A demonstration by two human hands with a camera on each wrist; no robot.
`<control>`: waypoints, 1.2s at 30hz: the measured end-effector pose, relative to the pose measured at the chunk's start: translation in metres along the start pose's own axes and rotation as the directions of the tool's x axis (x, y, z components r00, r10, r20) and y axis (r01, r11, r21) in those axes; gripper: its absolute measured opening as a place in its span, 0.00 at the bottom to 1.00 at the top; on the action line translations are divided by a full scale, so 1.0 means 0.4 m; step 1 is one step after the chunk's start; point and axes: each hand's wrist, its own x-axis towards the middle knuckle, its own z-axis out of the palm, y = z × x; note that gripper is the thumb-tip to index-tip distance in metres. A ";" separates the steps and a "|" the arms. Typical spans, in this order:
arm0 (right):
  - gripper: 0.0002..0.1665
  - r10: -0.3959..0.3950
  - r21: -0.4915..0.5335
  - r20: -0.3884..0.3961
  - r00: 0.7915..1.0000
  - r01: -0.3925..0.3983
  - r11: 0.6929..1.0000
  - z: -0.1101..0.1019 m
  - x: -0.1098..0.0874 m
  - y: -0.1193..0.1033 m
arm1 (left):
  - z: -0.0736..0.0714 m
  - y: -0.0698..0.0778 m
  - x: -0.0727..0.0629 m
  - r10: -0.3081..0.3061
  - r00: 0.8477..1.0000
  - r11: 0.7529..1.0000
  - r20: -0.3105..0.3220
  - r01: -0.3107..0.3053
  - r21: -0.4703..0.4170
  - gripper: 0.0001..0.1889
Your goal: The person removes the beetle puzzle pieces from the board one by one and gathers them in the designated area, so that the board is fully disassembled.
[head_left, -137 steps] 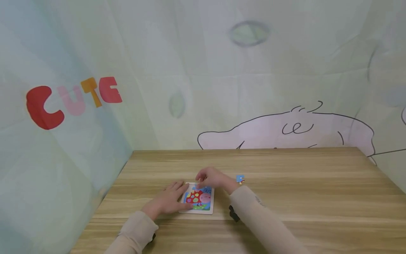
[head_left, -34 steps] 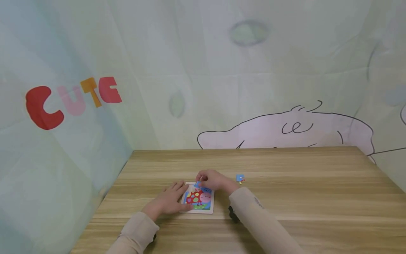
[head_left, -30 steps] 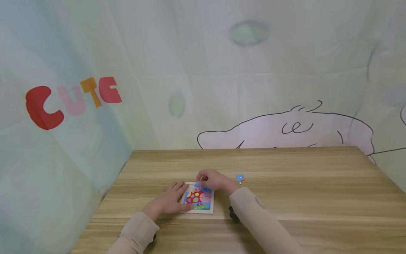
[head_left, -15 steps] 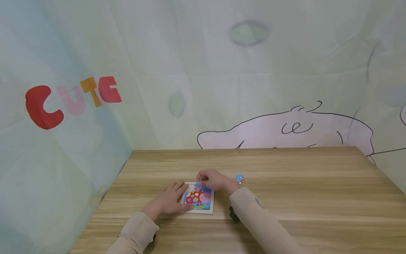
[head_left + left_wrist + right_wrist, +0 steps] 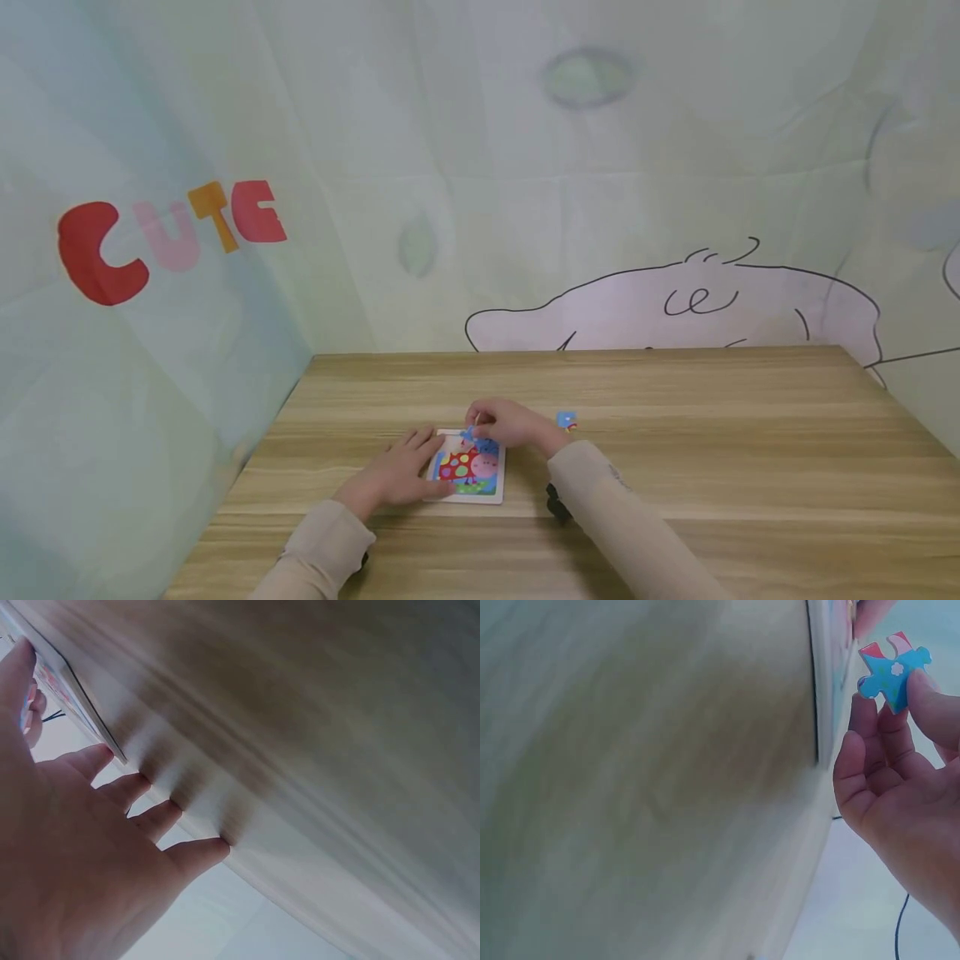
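A small jigsaw puzzle in a white-rimmed tray (image 5: 489,501) lies on the table, showing a pink pig in a red, spotted ladybird outfit. My left hand (image 5: 397,475) rests at the tray's left side, fingers spread and thumb across its lower left edge. In the left wrist view, the fingertips of this left hand (image 5: 90,847) touch the table and the tray's edge. Over the tray's top part, my right hand (image 5: 510,423) pinches a puzzle piece (image 5: 891,677), blue with red and pink parts and a white flower, between thumb and fingers. Its underside is hidden.
One loose blue puzzle piece (image 5: 566,418) lies on the wooden table (image 5: 712,442), just beyond the right wrist. A cloth backdrop (image 5: 360,208) with coloured letters and a cartoon outline stands behind and left of the table.
Across these frames, the puzzle piece in my right hand has turned, and more of its blue shows than in the oldest frame. The right hand has shifted only slightly; the left stays put.
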 end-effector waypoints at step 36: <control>0.05 -0.022 -0.071 -0.038 0.999 0.020 0.997 -0.252 -0.204 0.216 | 0.012 -0.013 0.007 0.005 1.000 1.000 -0.007 -0.005 0.009 0.47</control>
